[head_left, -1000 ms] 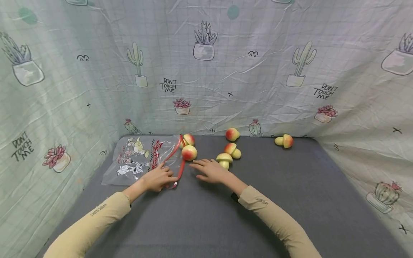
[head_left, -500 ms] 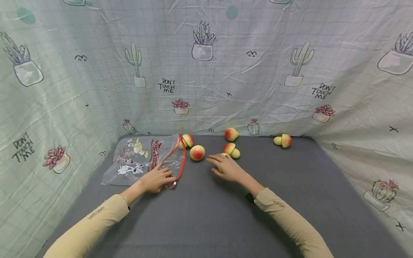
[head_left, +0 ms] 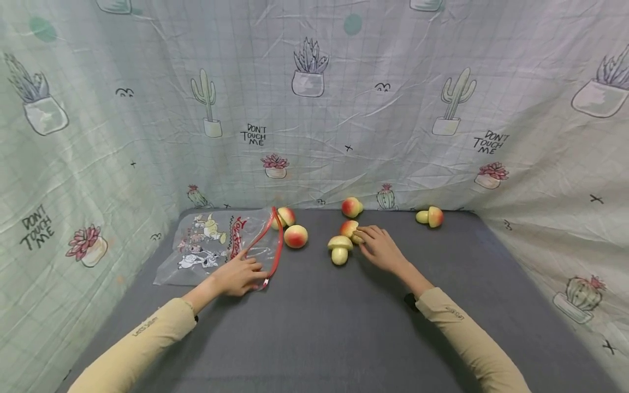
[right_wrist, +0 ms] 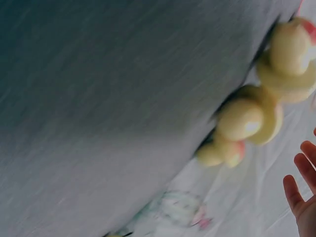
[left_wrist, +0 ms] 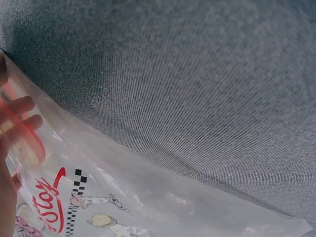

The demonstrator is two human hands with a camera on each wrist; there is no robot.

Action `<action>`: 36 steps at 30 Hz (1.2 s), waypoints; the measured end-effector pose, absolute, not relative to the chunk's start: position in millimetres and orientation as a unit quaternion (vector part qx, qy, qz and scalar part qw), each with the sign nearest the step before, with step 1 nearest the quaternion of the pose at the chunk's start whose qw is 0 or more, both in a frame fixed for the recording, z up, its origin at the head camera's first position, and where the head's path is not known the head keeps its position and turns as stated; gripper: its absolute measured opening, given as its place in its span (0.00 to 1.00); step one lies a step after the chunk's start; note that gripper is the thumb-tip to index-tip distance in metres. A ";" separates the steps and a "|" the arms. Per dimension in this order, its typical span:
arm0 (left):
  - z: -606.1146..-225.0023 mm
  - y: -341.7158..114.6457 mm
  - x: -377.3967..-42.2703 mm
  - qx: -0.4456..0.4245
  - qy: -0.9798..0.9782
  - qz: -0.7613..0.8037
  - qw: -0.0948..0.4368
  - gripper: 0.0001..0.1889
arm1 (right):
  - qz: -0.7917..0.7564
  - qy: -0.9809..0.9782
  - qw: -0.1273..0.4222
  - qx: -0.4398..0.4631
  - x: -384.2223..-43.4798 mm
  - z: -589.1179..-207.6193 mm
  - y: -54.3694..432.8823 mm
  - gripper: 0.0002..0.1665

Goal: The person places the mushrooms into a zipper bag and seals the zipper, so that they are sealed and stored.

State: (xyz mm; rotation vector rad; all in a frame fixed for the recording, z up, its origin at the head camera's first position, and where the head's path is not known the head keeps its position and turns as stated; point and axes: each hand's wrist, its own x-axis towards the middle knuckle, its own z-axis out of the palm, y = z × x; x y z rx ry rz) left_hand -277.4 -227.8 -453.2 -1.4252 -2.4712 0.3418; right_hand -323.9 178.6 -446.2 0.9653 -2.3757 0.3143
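Observation:
My left hand (head_left: 239, 274) grips the red-edged mouth of a clear printed zip bag (head_left: 206, 240); in the left wrist view its fingers show partly through the plastic. At the bag's mouth is a red-and-yellow toy mushroom (head_left: 286, 216), and another toy mushroom (head_left: 296, 237) lies cap toward me just right of the red edge. My right hand (head_left: 380, 248) reaches over the table with fingers extended, fingertips at a toy mushroom (head_left: 349, 229) and covering part of its stem. In the right wrist view the fingers (right_wrist: 308, 170) are spread. Beside them a pale yellow toy mushroom (head_left: 339, 250) lies stem toward me.
One more toy mushroom (head_left: 351, 207) lies at the table's back edge, and another toy mushroom (head_left: 430, 216) sits farther right. A grey cloth surface (head_left: 314, 327) covers the table. Printed curtains (head_left: 373, 120) hang behind and at both sides.
My right hand has moved right, away from the bag, to the mushroom behind the pale one. The mushroom near the bag's mouth has rolled clear of the red edge. The left hand has stayed put.

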 end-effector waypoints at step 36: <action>-456.1 -228.8 -276.2 -0.469 -0.864 0.137 0.119 0.22 | 0.090 -0.936 0.303 0.154 -375.6 -458.0 309.0 0.20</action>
